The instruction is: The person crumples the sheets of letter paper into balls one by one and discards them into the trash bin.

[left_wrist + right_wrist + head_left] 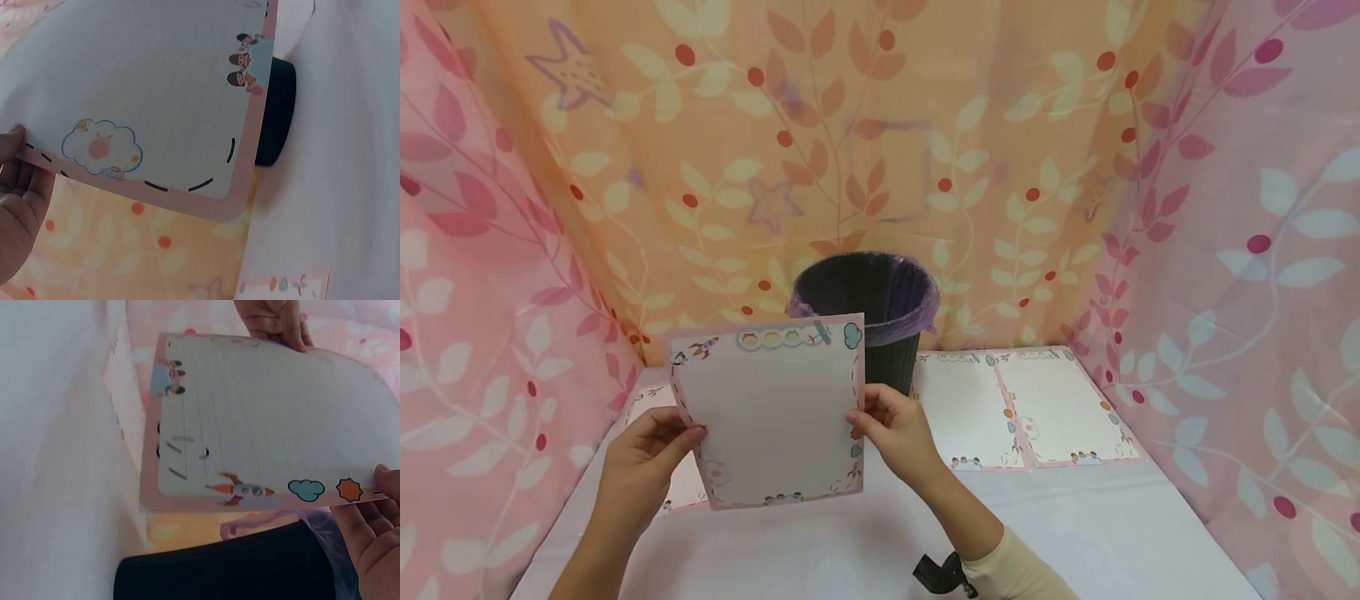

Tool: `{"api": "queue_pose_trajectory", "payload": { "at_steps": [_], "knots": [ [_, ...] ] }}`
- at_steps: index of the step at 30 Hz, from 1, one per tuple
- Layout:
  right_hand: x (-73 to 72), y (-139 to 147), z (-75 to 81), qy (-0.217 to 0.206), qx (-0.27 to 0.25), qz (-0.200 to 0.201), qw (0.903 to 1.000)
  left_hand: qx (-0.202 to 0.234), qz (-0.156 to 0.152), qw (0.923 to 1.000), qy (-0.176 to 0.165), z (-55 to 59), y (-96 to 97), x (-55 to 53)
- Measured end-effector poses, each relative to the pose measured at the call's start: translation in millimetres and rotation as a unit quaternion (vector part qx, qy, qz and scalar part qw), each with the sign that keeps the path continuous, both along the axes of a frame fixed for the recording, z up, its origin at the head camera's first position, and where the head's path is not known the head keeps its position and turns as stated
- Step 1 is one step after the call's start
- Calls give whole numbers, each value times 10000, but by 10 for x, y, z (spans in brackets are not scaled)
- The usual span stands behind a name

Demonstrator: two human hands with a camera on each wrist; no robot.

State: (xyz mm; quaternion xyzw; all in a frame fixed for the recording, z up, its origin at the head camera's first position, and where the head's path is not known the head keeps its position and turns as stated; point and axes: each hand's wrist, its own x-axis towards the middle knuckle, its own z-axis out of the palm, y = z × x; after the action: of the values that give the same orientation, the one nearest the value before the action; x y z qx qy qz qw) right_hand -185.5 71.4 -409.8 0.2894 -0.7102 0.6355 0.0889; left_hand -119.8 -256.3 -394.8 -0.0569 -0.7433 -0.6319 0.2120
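A sheet of decorated paper [775, 417] with a pink border, faint lines and small cartoon pictures is held upright above the table. My left hand [643, 467] pinches its left edge between thumb and fingers. On the opposite edge, my right hand [898, 433] pinches it the same way. In the right wrist view the sheet [269, 406] bows slightly between both hands. Behind it stands a black trash bin [891, 367] with a purple liner [925, 312] folded over its rim; the sheet hides part of the bin.
Two similar sheets lie side by side at the right, a nearer-to-bin sheet [966, 412] and an outer sheet [1067, 404]. Another sheet [681, 483] lies at the left, partly hidden. A black strap piece [940, 575] sits at the right wrist. Patterned curtains [865, 150] surround the white table [865, 550].
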Motion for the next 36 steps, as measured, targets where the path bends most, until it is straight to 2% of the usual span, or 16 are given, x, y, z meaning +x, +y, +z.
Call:
{"api": "queue_pose_trajectory", "payload": {
  "at_steps": [8, 12, 17, 20, 22, 24, 28, 30, 31, 33, 36],
  "knots": [
    [53, 306, 66, -80, 16, -217, 9997, -453, 177, 9988, -73, 29, 280, -86],
    [57, 438, 72, -155, -16, -309, 9994, -549, 132, 9983, -148, 17, 400, -134],
    [48, 580, 62, -270, 40, -524, 9982, -363, -102, 9991, -180, -5, 559, -201],
    [28, 644, 59, -338, 66, -630, 9974, -80, -158, 9998, -33, -14, 663, -242],
    [13, 683, 50, -379, 59, -665, 9970, 66, -52, 9999, 108, -32, 739, -270],
    [9, 715, 45, -397, 45, -690, 9968, 69, 189, 9994, 276, -56, 824, -291],
    [15, 761, 34, -414, -16, -728, 9965, -586, 827, 9938, 466, -122, 988, -302],
    [21, 776, 31, -429, -57, -748, 9963, -1078, 964, 9888, 376, -138, 1063, -284],
    [24, 780, 33, -427, -91, -744, 9963, -1240, 900, 9878, 290, -141, 1096, -273],
    [29, 786, 42, -433, -172, -716, 9963, -1459, 565, 9877, 41, -136, 1157, -243],
    [31, 786, 59, -409, -261, -663, 9966, -1398, -282, 9887, -460, -105, 1239, -207]
  ]
}}
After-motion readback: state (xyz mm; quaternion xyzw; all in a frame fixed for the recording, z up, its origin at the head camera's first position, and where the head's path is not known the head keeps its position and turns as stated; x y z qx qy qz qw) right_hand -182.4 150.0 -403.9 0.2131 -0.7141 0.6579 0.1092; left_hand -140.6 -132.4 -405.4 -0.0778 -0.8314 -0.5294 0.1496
